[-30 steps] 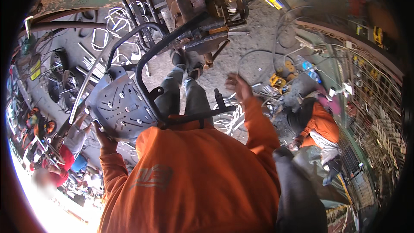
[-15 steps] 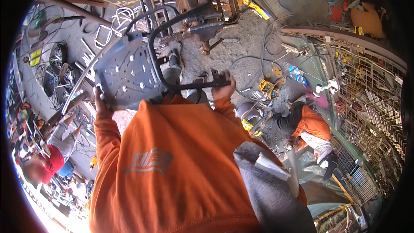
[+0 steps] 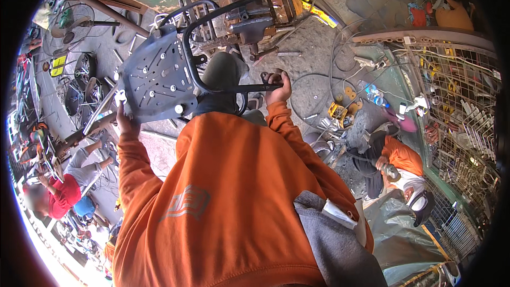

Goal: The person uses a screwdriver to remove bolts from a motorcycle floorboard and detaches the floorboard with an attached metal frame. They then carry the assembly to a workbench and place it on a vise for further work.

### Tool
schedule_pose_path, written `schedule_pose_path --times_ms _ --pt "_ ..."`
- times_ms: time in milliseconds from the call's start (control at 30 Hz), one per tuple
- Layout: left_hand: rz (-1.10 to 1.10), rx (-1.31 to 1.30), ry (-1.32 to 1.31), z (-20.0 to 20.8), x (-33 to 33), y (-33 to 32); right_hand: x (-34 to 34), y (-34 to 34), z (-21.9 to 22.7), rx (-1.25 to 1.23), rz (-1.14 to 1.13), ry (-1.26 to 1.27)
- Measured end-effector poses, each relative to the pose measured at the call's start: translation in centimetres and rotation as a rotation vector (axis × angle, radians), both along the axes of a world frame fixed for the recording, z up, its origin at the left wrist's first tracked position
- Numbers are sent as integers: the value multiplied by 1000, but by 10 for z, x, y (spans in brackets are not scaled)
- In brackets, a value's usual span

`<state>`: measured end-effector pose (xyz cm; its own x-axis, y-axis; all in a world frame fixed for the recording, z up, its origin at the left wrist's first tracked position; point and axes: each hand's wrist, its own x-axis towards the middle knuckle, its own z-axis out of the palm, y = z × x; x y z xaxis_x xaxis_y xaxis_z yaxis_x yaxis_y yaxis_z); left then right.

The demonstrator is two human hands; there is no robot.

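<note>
A black metal rack, like a motorcycle luggage rack, is held across the front of my body. Its flat plate (image 3: 162, 87) has slots and several round holes, and a bent black tube (image 3: 187, 56) runs along its right side. My left hand (image 3: 126, 122) grips the plate's near left corner, fingers partly hidden beneath. Wrapped round the end of the tube at the right is my right hand (image 3: 280, 88), closed near a small bracket. My grey trouser leg (image 3: 222, 72) shows just beyond the rack.
A rusty vise-like block (image 3: 249, 26) stands ahead, close to the rack's far end. Cables, a yellow container (image 3: 337, 110) and a plastic bottle (image 3: 373, 94) lie to the right. A co-worker in orange (image 3: 401, 157) crouches there; another in red (image 3: 66, 196) is at the left, near a fan (image 3: 79, 24).
The rack has shifted slightly away from me with both hands on it. My leg has come forward into fuller view. The co-worker at the right has changed posture.
</note>
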<state>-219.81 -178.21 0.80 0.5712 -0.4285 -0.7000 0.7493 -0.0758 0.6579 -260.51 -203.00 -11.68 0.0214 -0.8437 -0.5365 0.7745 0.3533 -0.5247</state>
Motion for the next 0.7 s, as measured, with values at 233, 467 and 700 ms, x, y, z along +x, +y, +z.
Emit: schedule_pose_path --times_ms 233,467,700 --pt "277 28 -124 -14 -35 1 -4 -7 8 -77 69 90" --pt "401 77 -179 -9 -65 -7 -2 -13 36 97 16 -58" --pt "443 306 -249 0 -55 -7 -2 -20 54 202 -45 -11"
